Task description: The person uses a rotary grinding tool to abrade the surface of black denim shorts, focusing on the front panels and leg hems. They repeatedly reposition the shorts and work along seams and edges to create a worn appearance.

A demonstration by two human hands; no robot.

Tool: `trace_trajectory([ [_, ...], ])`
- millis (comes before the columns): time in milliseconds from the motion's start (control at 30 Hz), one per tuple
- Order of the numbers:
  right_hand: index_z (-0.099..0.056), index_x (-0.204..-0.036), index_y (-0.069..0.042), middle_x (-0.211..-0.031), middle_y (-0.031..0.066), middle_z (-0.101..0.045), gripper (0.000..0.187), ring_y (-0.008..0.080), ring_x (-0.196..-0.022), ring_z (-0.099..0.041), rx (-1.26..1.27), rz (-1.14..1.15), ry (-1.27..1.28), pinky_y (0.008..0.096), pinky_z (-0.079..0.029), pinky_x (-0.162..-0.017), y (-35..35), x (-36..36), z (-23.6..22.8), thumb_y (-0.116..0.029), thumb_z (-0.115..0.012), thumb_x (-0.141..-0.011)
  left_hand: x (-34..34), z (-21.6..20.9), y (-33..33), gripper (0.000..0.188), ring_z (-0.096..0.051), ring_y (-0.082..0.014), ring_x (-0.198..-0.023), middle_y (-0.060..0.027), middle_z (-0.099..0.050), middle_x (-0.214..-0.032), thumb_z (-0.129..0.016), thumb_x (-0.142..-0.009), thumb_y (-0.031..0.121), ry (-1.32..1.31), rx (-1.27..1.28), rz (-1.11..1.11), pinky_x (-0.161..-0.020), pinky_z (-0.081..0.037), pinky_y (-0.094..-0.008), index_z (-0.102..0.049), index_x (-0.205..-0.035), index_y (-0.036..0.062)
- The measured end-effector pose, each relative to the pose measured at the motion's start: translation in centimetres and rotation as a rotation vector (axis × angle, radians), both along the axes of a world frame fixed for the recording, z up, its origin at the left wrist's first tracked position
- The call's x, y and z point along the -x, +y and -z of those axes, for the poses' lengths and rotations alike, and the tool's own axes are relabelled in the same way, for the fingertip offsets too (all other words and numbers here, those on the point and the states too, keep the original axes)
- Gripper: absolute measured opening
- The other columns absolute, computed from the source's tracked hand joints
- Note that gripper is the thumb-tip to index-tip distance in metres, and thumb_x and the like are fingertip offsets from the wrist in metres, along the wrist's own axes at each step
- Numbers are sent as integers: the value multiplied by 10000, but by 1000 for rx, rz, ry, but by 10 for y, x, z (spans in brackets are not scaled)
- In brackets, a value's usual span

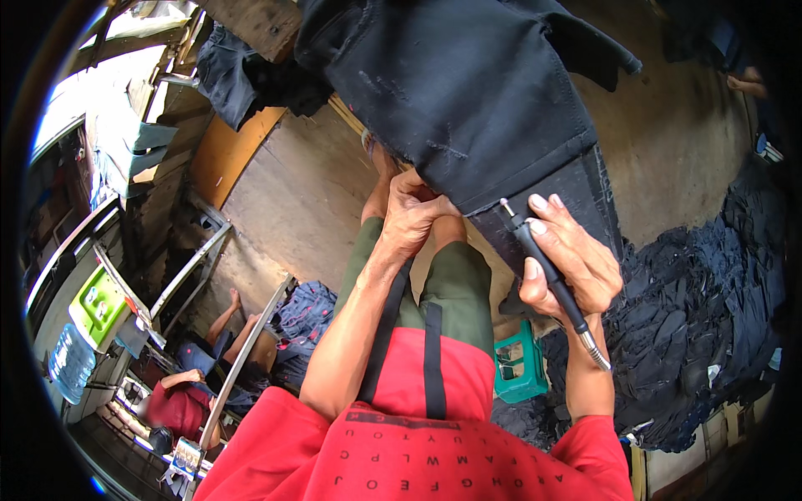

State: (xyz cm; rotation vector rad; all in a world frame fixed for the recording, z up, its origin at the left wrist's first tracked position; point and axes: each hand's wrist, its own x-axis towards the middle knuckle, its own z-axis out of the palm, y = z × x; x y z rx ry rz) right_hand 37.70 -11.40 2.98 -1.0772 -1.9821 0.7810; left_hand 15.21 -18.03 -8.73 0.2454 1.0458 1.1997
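Note:
A black denim garment (468, 92), apparently trousers, is draped in front of me with pale scuffed marks along its seams. My left hand (412, 213) is closed at its near edge, thumb and fingers pinching the cloth. In my right hand (581, 263) is a slim black rotary tool handpiece (547, 265), held like a pen. Its small pinkish tip points toward the hem, close to the cloth; whether it touches cannot be made out. A metal spring sleeve shows at the handpiece's lower end, and any cable beyond is hidden.
A large heap of black garments (693, 309) lies on the right. Beside my legs stands a green plastic stool (520, 363). More dark cloth (225, 75) hangs at upper left. Beyond a wooden rail (242, 359), a person in red (180, 409) sits at lower left.

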Motion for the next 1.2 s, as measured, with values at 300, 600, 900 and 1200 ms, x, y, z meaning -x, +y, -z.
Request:
trace_trajectory([
  [300, -808, -1036, 62, -982, 202, -805, 242, 393, -1059, -820, 19, -32, -17, 527, -652, -1020, -1, -1, -2, -55, -734, -838, -2, 1, -3, 408, -743, -153, -1087, -35, -823, -1157, -863, -782, -120, 9, 15, -37, -1033, -573, -340, -815, -1158, 30],
  [600, -806, -1057, 66, -995, 236, -806, 264, 398, -1054, -820, 2, 27, -24, 528, -649, -1025, -3, -3, 0, -46, -731, -830, -1, 4, -3, 415, -743, -158, -1105, -34, -823, -1174, -897, -781, -97, -20, -9, -42, -1050, -569, -345, -814, -1167, 29],
  [900, -802, -1071, 63, -1003, 223, -810, 271, 396, -1051, -821, -1, 13, -14, 535, -652, -1018, -1, -2, 1, -35, -730, -829, -2, 0, -2, 404, -741, -163, -1121, -39, -819, -1194, -911, -808, -67, -33, -7, -55, -1062, -569, -355, -806, -1185, 34],
  [1200, -792, -1068, 78, -991, 238, -808, 291, 411, -1043, -821, -13, 79, -12, 542, -653, -1007, 0, -2, 1, -11, -712, -802, -1, -1, -2, 433, -746, -180, -1136, -52, -817, -1209, -906, -809, -77, -46, -15, -45, -1065, -578, -365, -804, -1216, 32],
])
